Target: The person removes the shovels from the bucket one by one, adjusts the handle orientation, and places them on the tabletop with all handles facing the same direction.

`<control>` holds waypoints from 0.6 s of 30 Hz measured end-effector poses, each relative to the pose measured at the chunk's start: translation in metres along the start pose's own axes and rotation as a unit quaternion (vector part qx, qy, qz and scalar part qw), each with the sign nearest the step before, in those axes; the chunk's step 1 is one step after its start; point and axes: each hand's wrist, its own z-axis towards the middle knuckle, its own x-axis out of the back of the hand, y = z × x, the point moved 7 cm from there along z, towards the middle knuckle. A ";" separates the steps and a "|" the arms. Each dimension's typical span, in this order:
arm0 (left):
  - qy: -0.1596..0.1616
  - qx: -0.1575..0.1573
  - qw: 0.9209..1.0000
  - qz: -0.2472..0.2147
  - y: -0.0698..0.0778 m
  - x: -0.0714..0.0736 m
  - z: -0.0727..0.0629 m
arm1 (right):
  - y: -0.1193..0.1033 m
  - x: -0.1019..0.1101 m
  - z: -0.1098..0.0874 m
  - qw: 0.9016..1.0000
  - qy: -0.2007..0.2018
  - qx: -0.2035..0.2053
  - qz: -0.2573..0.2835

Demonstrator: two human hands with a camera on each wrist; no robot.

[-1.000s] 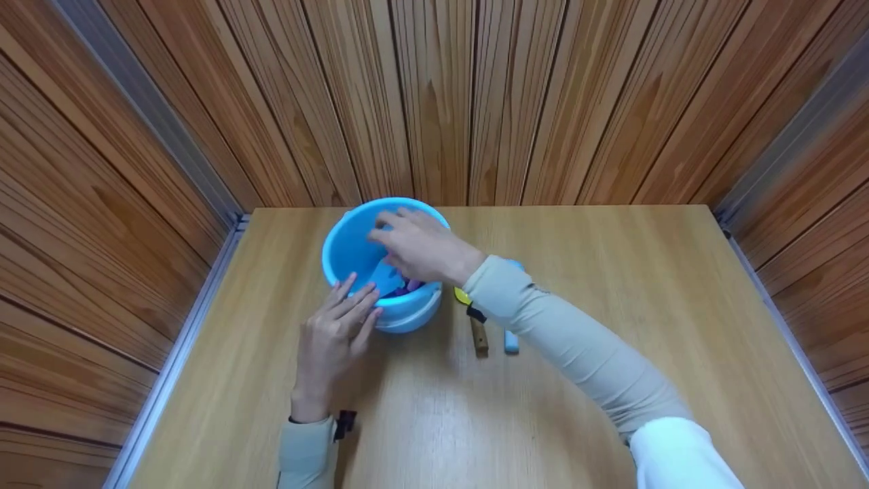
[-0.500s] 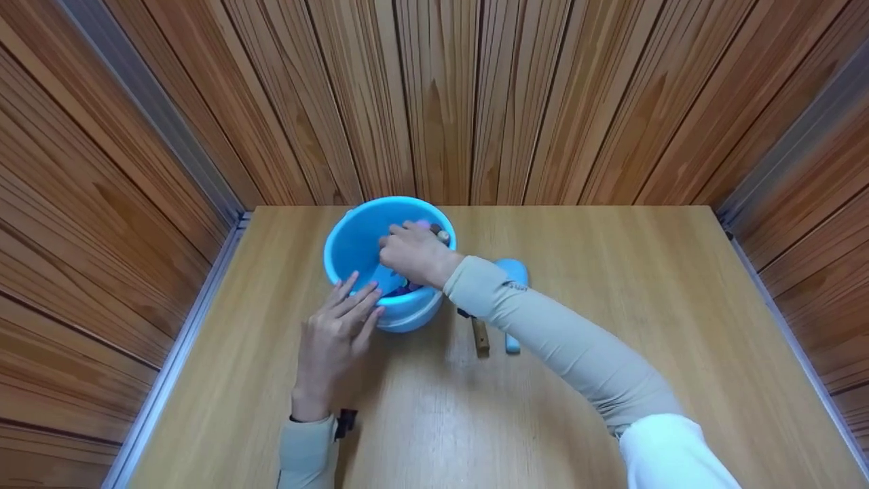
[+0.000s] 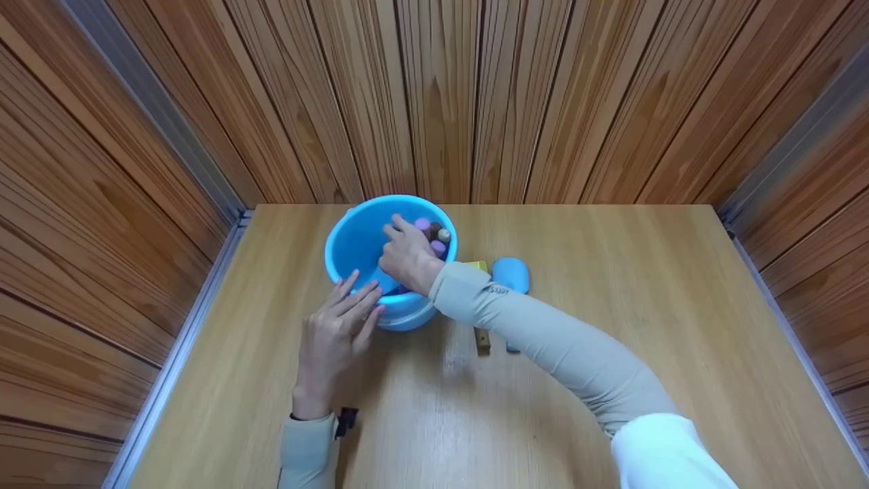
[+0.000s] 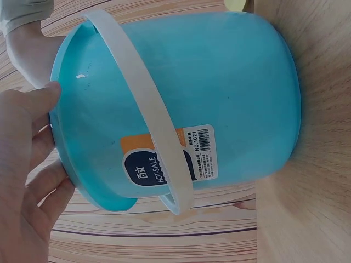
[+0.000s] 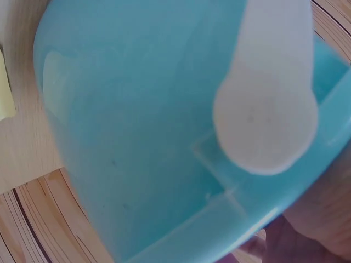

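Note:
A blue bucket (image 3: 345, 252) with a white handle (image 4: 143, 90) stands near the back of the table. My left hand (image 3: 333, 333) holds its near rim, fingertips over the edge and thumb against the outside. My right hand (image 3: 407, 257) reaches into the bucket from the right, its forearm crossing the right rim. Inside, beside that hand, are lilac round-ended pieces (image 3: 438, 248), a brown piece (image 3: 435, 229) and a whitish round end (image 3: 444, 236). The right fingers partly hide the contents; I cannot tell if they hold anything. In the right wrist view the bucket wall covers most of that hand.
Right of the bucket lie a rounded blue piece (image 3: 510, 274), a yellow piece (image 3: 478, 265) and a brown handle (image 3: 482, 341), partly under the right forearm. Wood-panelled walls (image 3: 434, 102) enclose the tabletop (image 3: 611, 272) at the back and sides.
My right hand has moved from the back of the bucket down toward its near side, uncovering lilac, brown and whitish pieces. More of the rounded blue piece on the table shows. The left hand stays put.

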 end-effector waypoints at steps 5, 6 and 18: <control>0.002 -0.003 1.000 -0.002 -0.001 0.000 0.000 | 0.004 0.000 -0.003 1.000 -0.003 -0.005 0.013; 0.003 -0.003 1.000 -0.002 -0.001 0.000 0.000 | 0.005 0.000 -0.003 1.000 -0.005 -0.007 0.018; 0.004 -0.003 1.000 -0.003 -0.001 -0.001 0.000 | 0.013 0.014 -0.013 0.999 -0.018 -0.037 0.019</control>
